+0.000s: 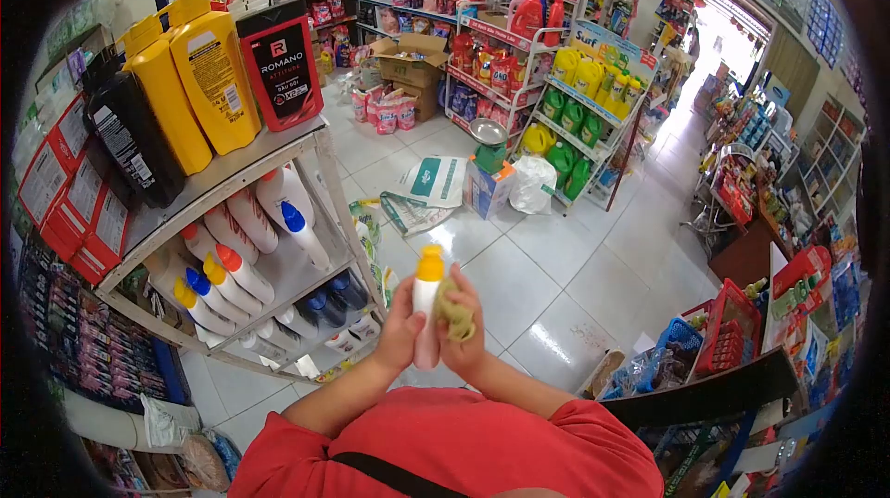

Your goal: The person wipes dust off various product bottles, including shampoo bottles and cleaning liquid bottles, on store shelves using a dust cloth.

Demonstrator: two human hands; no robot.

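A white bottle (425, 301) with a yellow cap stands nearly upright between my two hands, in front of my chest. My left hand (400, 324) is wrapped round its left side. In my right hand (466, 342) is a crumpled yellow-green cloth (457, 311), held against the bottle's right side. The bottle's label cannot be read. To the left, a shelf rack (320, 141) holds similar white bottles (245, 274) with red, blue and yellow caps on its middle level. Yellow bottles (215, 81) and a red and black Romano bottle (281, 64) stand on its top.
A scale (489, 134) on a box and a white plastic bag (533, 185) stand on the tiled floor ahead. Beyond are detergent racks (593, 118) and an open cardboard box (408, 57). A red basket (731, 329) sits on a counter at the right.
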